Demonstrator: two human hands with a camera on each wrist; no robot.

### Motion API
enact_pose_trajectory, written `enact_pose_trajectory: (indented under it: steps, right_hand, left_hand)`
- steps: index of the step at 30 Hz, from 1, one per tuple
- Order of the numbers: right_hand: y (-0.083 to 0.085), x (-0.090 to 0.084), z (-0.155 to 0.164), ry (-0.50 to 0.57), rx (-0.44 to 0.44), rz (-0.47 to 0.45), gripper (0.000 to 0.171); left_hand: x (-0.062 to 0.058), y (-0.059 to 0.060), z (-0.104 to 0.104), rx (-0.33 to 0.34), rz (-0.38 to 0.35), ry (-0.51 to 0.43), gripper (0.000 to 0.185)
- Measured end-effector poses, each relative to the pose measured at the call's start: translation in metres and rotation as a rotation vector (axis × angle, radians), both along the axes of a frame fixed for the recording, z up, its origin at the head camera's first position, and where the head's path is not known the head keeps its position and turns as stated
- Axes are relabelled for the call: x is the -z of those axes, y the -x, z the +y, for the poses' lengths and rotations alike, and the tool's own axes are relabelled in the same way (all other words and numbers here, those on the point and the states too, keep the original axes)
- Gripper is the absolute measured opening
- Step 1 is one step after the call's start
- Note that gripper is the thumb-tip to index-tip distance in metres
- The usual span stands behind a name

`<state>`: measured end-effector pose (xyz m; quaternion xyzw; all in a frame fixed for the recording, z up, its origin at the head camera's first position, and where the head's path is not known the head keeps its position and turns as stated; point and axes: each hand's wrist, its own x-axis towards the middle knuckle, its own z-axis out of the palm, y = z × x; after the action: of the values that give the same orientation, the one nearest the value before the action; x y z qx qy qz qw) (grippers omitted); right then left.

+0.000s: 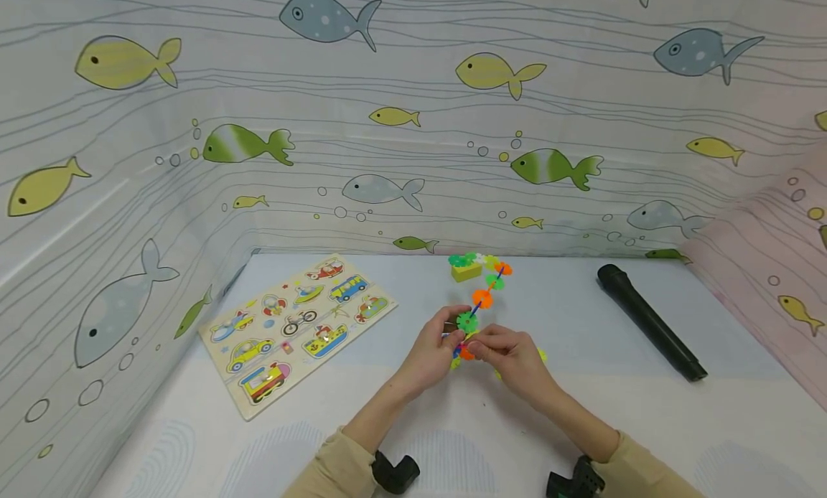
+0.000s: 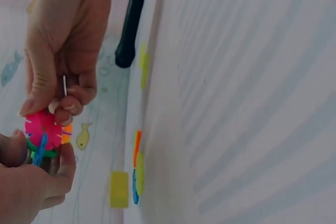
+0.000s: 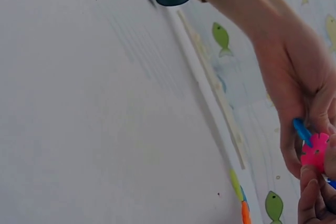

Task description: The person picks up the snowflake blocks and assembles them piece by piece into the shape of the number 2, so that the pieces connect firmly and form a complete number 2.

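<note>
Both hands meet over the table around a chain of slotted plastic snowflake discs. My left hand (image 1: 423,354) holds the chain near its lower end, by a green disc (image 1: 466,322). Beyond it, the chain runs up and away through an orange disc (image 1: 482,298) and smaller green and orange ones, joined by blue discs seen edge-on. With thumb and fingertips, my right hand (image 1: 517,358) pinches a pink disc (image 2: 44,127), against a blue disc (image 2: 40,149) at the left fingers. A thin white edge (image 2: 64,85) shows among the right fingers; its kind is unclear.
At the chain's far end stands a yellow block (image 1: 466,273) with green discs (image 1: 460,260) above it. A vehicle puzzle board (image 1: 298,365) lies left, a black microphone (image 1: 652,322) right. Loose yellow-green discs (image 1: 542,354) lie beside my right hand. A fish-print curtain (image 1: 439,218) borders the table.
</note>
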<state>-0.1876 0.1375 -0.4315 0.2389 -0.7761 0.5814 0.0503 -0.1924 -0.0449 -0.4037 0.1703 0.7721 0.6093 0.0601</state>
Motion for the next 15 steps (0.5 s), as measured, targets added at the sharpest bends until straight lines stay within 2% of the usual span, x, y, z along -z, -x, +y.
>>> enact_pose_trajectory:
  steps: [8, 15]
  right_hand:
    - [0.0016, 0.0045, -0.0005, -0.019, 0.019, 0.002, 0.016]
    - [0.001, 0.0024, -0.0011, -0.031, 0.028, -0.061, 0.019]
  left_hand:
    - [-0.0011, 0.0007, -0.0008, -0.008, 0.005, 0.012, 0.039]
    - [-0.0018, 0.0015, -0.0034, -0.013, -0.009, -0.011, 0.04]
